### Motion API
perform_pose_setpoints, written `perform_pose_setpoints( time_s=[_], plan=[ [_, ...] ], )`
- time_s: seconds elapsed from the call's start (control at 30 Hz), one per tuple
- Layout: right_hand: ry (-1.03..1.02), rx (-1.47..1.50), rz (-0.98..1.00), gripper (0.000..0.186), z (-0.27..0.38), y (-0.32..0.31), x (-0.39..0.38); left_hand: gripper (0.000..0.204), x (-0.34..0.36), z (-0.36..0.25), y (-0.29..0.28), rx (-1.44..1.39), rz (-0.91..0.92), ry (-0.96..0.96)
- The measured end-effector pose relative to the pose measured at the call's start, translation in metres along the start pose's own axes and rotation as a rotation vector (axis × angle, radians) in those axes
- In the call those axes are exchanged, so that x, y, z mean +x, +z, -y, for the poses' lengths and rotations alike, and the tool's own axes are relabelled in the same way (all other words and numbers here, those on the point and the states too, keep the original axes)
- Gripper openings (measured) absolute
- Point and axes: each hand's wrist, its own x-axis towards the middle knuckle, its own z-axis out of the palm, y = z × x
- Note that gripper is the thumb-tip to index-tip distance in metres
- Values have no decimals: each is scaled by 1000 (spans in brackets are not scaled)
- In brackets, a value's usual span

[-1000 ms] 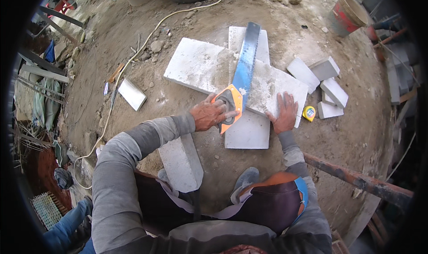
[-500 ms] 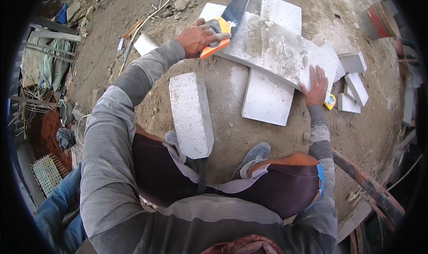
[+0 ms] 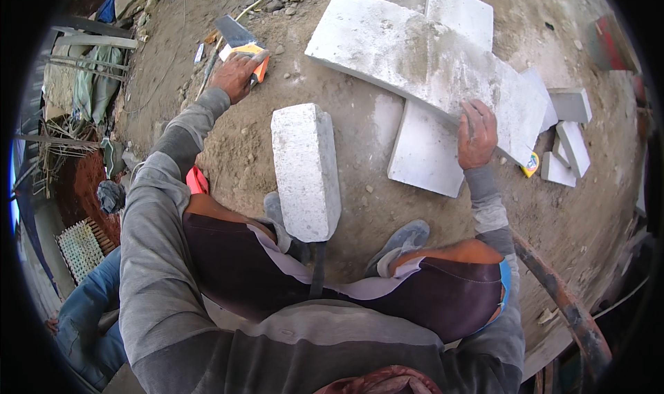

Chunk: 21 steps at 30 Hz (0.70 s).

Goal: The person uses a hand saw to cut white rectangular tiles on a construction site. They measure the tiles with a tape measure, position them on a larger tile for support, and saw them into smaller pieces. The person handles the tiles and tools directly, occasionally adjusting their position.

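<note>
My left hand (image 3: 236,76) is wrapped round the orange-and-black handle of a handsaw (image 3: 236,32), out at the far left over the ground. A small white offcut (image 3: 225,52) is partly hidden behind the saw. My right hand (image 3: 477,135) has its fingers bent over the near edge of a long pale lightweight concrete block (image 3: 387,40); the thumb is hard to see. That block lies across other blocks, one poking out at the near side (image 3: 426,152) and one at the far side (image 3: 462,14). A yellow tape measure (image 3: 530,164) lies by its right end.
Between my feet another concrete block (image 3: 304,173) stands on the dirt. Several cut pieces (image 3: 573,148) lie to the right. A bucket (image 3: 612,43) is at the far right, a rusty metal bar (image 3: 564,294) at the near right. At the lower left a person's blue-clad leg (image 3: 90,311) shows.
My left hand has carried the saw off the long block, leftward over the ground. My right hand has slid left along the block's near edge, its fingers now bent. The view has shifted slightly.
</note>
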Motion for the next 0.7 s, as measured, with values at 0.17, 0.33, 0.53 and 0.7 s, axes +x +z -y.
perform_pose_setpoints(
  time_s=[0.17,0.33,0.53,0.7],
  plan=[
    [204,484,435,28,71,52,-28,51,-7,-20,32,63,316,51],
    [384,584,596,27,89,65,-73,39,32,-56,-21,114,516,-176],
    [861,936,989,29,102,82,-122,91,41,-124,1,-477,694,-334],
    [1090,1035,1598,69,116,87,-151,81,27,-128,-9,-711,755,-559]
  ],
)
